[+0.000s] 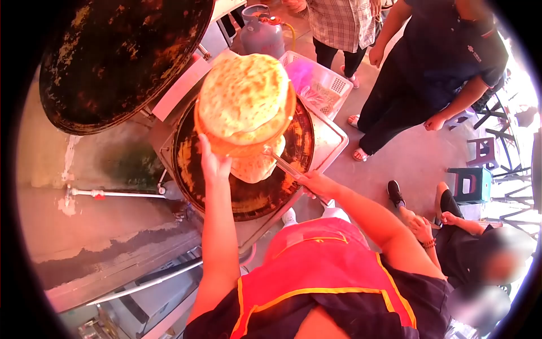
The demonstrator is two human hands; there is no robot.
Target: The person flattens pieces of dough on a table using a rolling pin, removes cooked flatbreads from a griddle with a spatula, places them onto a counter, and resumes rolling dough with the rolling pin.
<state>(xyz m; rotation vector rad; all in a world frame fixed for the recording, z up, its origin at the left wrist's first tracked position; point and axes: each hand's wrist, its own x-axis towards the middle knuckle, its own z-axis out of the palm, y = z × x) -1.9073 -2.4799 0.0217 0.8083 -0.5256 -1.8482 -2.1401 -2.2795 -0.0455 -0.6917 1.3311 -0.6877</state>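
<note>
A large round golden flatbread [243,96] is tilted up over the dark round griddle [299,135]. Under it shows an orange-brown round edge; I cannot tell whether that is another bread or a board. My left hand [212,164] grips this edge at the lower left, fingers partly hidden. In my right hand [317,185] is the handle of a long metal tool that looks like tongs [287,166]. Its tip reaches the bread's lower right edge. A paler piece of flatbread [252,168] lies below, on the griddle.
The griddle's blackened lid [124,56] stands raised at the upper left. Behind the griddle are a pink plastic basket [324,85] and a gas cylinder [262,37]. People stand at the upper right [429,73]; another person sits at the lower right near a stool [471,183].
</note>
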